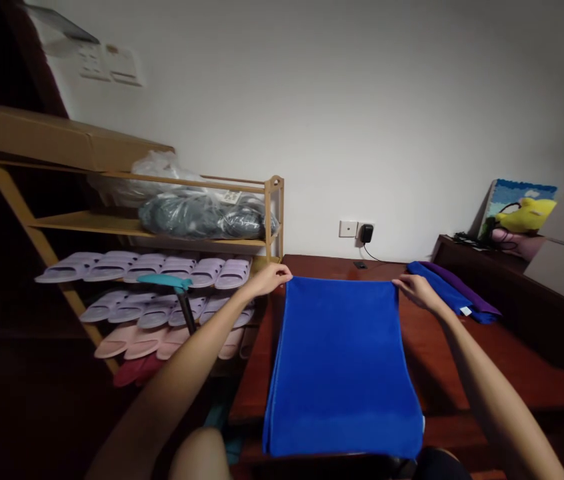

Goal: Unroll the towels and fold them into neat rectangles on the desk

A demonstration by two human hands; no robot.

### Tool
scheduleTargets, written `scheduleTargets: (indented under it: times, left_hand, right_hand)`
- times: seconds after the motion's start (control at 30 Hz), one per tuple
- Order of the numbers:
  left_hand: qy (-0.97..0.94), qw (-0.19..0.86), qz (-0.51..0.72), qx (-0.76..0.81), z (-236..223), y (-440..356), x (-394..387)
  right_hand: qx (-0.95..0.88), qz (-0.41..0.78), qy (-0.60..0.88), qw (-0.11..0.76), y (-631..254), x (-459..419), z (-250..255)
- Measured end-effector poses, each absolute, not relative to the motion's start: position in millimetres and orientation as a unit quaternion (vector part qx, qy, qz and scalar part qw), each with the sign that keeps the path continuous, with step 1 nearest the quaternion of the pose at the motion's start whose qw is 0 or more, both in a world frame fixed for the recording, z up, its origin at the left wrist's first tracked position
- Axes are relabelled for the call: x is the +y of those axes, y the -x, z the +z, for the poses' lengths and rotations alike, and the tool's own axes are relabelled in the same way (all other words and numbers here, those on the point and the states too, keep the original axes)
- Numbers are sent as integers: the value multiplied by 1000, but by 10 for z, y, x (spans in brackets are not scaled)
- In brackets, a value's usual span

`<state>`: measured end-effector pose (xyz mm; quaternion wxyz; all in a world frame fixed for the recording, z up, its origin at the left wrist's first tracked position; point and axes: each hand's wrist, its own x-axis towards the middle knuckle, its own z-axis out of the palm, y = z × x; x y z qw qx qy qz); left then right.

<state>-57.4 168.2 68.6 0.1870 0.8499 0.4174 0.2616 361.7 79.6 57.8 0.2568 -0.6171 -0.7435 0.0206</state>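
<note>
A blue towel (345,367) hangs stretched between my two hands, its layers folded over one another. My left hand (271,277) pinches its far left corner, while the far right corner is pinched in my right hand (415,290). The towel's near end reaches past the front edge of the reddish-brown wooden table (442,347). A small white tag shows at its lower right side. To the right of my right hand lie a folded blue towel (442,290) with a white label and a purple towel (462,288) beside it.
At left, a wooden shoe rack (275,213) holds several lilac slippers (207,270), pink slippers (145,340) and plastic-wrapped grey bundles (192,213). A teal-topped handle (165,281) rises before it. A black plug (367,233) sits in the wall; a yellow plush toy (527,215) rests far right.
</note>
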Motion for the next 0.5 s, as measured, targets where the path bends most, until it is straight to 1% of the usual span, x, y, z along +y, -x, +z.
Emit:
scheduleTargets:
  times: [0.13,0.23,0.37,0.5]
  left_hand:
    - [-842,156,223,466,328,428,1950]
    - [-835,123,191,500,122,306,1960]
    - [-827,49,187,528,-74,110,1661]
    - [-869,11,179,462,-293,-8,1282]
  right_hand:
    - [-732,32,651,201,-3564,1118,224]
    - [-714,31,681,160,-3482,1266,9]
    - [-685,-1,716,135,-3268,1261,-176]
    - [-698,-43,700,145,-2970,1038,-374]
